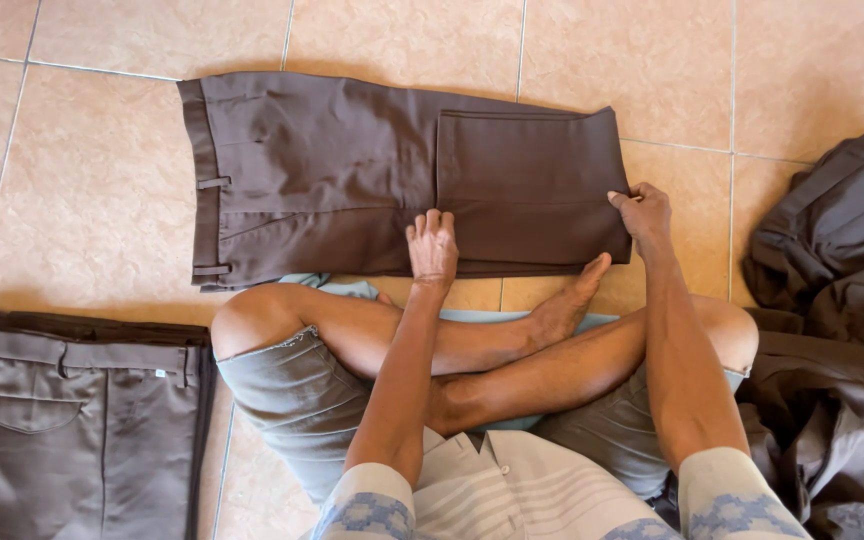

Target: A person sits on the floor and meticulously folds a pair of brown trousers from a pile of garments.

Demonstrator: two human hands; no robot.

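The left hand [433,245] lies flat, fingers together, on folded brown trousers [352,175]; the right hand [644,212] seemingly pinches their right fold edge on the tiled floor [102,200].

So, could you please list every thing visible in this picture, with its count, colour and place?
folded trousers: one, brown, on the floor ahead, legs folded back.
stacked trousers: one stack, grey-brown, lower left.
heap of clothes: one, dark grey-brown, right edge.
tiled floor: beige, under everything.
crossed legs: two, bare, in grey shorts.
left hand: flat on the folded trousers' near edge.
right hand: grips their folded right end.
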